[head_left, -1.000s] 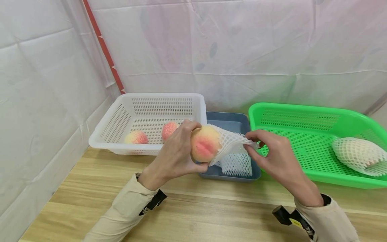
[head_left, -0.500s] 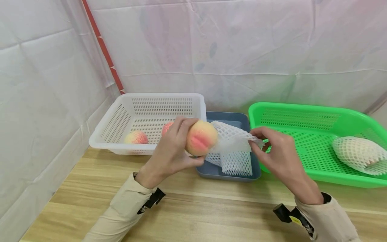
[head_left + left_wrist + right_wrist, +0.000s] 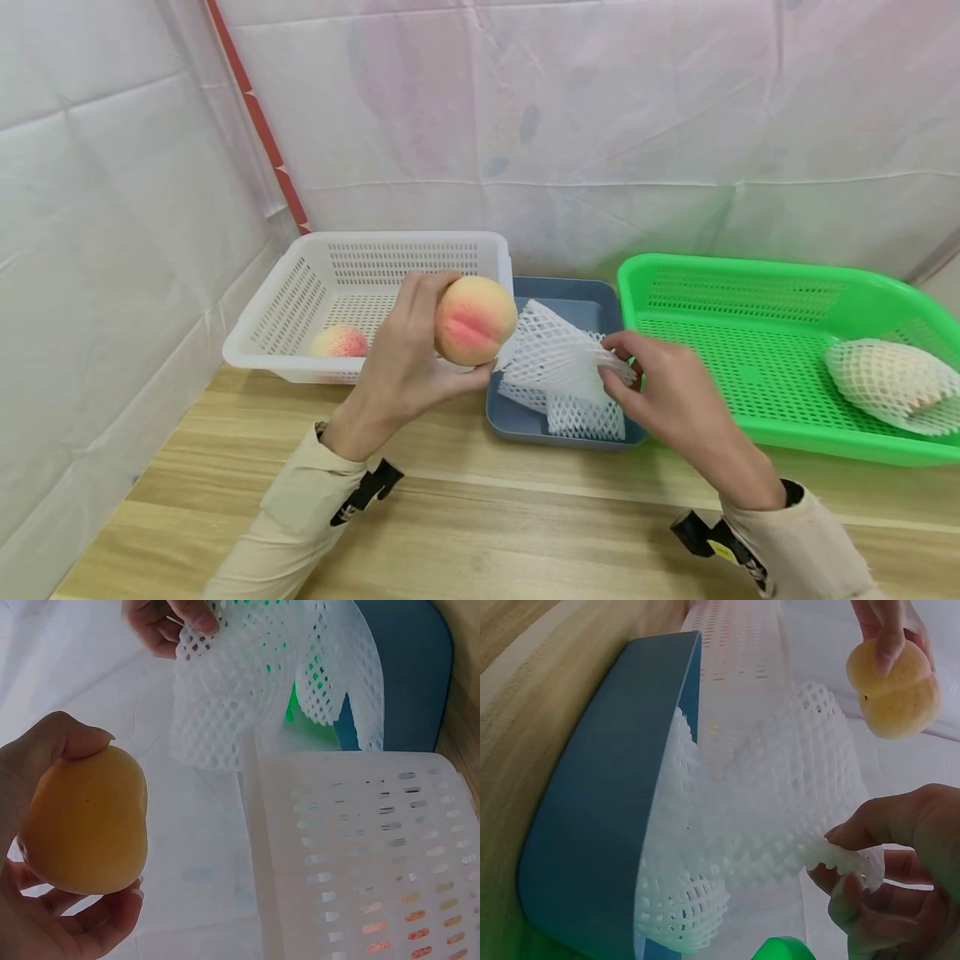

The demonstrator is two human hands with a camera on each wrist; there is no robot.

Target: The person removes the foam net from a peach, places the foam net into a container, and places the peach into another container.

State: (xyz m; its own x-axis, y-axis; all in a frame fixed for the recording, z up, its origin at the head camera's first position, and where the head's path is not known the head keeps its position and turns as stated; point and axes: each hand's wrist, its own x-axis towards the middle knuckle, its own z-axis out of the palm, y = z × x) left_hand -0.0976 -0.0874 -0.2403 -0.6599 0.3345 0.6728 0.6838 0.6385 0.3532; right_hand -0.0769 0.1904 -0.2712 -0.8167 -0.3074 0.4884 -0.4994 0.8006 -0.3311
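The held peach [image 3: 476, 321] is coloured pale yellow and flushed with pink; the lower peach [image 3: 341, 341] is speckled red over cream. The foam net [image 3: 551, 354] is patterned in white mesh. Slate blue is shown by the tray [image 3: 517, 422], slotted white by one basket [image 3: 285, 363], bright green by the other basket [image 3: 742, 265]. The worktop [image 3: 510, 533] is streaked with tan grain.

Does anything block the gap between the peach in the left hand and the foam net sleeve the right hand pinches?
Nothing visible does: both wrist views show only open space between the peach in the left hand and the foam net sleeve pinched by the right hand.
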